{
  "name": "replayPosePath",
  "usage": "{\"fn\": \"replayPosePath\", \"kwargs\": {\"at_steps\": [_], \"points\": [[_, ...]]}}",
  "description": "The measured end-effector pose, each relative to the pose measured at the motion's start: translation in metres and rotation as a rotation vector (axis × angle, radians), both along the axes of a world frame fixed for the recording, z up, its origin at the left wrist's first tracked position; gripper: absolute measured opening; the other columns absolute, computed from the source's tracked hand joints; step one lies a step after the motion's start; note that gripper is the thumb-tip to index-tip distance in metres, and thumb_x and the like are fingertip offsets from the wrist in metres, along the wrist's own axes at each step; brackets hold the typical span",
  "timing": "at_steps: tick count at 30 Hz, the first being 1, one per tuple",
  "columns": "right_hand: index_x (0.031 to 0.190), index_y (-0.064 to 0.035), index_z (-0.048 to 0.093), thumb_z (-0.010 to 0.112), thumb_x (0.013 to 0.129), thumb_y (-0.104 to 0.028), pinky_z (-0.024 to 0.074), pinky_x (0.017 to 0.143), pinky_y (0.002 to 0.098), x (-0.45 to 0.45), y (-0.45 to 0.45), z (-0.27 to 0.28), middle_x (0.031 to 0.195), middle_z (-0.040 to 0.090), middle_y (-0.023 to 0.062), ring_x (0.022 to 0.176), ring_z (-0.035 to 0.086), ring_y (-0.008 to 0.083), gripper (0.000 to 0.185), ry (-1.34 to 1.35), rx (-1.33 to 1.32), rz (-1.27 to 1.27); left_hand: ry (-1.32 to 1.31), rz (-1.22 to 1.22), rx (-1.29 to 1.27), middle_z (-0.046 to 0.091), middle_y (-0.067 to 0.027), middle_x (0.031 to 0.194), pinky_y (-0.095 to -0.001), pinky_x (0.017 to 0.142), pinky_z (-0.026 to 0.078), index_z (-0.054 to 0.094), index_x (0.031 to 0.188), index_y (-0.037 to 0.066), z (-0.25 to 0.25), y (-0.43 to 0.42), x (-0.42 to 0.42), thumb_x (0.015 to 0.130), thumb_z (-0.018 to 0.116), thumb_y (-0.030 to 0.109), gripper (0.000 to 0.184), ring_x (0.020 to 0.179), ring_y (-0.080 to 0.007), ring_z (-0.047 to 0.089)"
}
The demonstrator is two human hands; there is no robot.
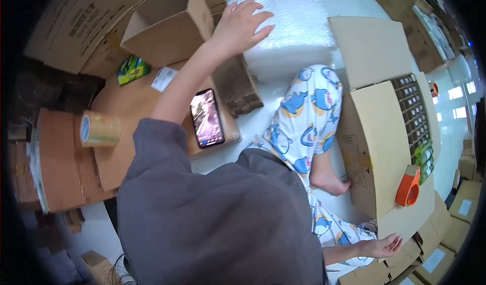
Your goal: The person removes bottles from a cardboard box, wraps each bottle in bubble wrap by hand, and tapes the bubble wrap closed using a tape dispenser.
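Note:
My left hand reaches up over the near left edge of a stack of bubble wrap, fingers spread and holding nothing. Down at the lower right, my right hand is beside the flap of an open carton, its fingers curled and partly hidden; whether something small is in them is too small to tell. Rows of small bottles with dividers stand in that carton. Green-labelled bottles and an orange tape dispenser lie at its near end.
A lit phone lies on a cardboard box at the left, near a roll of tape, a green packet and a white label. An open empty box stands behind. More cartons line the right side.

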State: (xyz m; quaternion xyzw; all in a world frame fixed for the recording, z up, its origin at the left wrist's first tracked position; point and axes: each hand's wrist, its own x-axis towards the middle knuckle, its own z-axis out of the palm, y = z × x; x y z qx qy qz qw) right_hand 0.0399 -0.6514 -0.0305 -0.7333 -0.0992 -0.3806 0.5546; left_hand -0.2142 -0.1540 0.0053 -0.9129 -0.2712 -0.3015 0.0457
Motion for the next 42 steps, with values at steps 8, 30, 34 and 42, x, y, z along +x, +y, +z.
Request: {"fn": "replayPosePath", "kwargs": {"at_steps": [8,30,34,42], "points": [[0.114,0.0033,0.050,0.053,0.090,-0.011,0.0424,0.090,0.0311,0.018,-0.004,-0.028,0.114,0.053,0.0128,0.103,0.052,0.0214,0.028,0.227,-0.154,-0.017,0.442,0.057,-0.192,0.057,-0.0135,0.110,-0.0445,0.082,0.046,0.059,0.114,0.014,-0.014,0.056,0.109,0.085,0.053,0.034,0.036,0.107,-0.0302,0.051],[0.098,0.0009,0.057,0.055,0.083,-0.007,0.0343,0.096,0.0381,0.090,0.049,-0.046,0.115,0.052,0.0146,0.109,0.048,0.0276,0.017,0.293,-0.492,0.166,0.875,-0.133,0.177,0.062,-0.0120,0.081,-0.0451,0.088,0.039,0.061,0.073,0.007,0.050,0.142,0.222,0.067,0.056,0.006,0.008,0.089,-0.0285,0.058],[0.096,0.0001,0.057,0.055,0.081,-0.005,0.0358,0.094,0.0359,0.094,0.065,-0.036,0.110,0.054,0.0141,0.106,0.050,0.0268,0.016,0.282,-0.480,0.233,0.918,-0.077,0.037,0.054,-0.0204,0.068,-0.0481,0.069,0.042,0.051,0.076,0.001,0.114,0.013,0.210,0.064,0.053,0.002,0.012,0.074,-0.0375,0.054],[0.131,-0.0027,0.038,0.079,0.063,-0.035,0.0313,0.102,0.0371,0.081,0.138,-0.018,0.130,0.044,0.0156,0.122,0.042,0.0278,0.085,0.451,-0.118,1.082,0.886,-0.887,0.112,0.036,-0.0020,0.057,-0.0333,0.057,0.037,0.054,0.082,0.011,0.178,-0.128,0.211,0.063,0.061,0.012,0.020,0.054,-0.0200,0.044]]}}
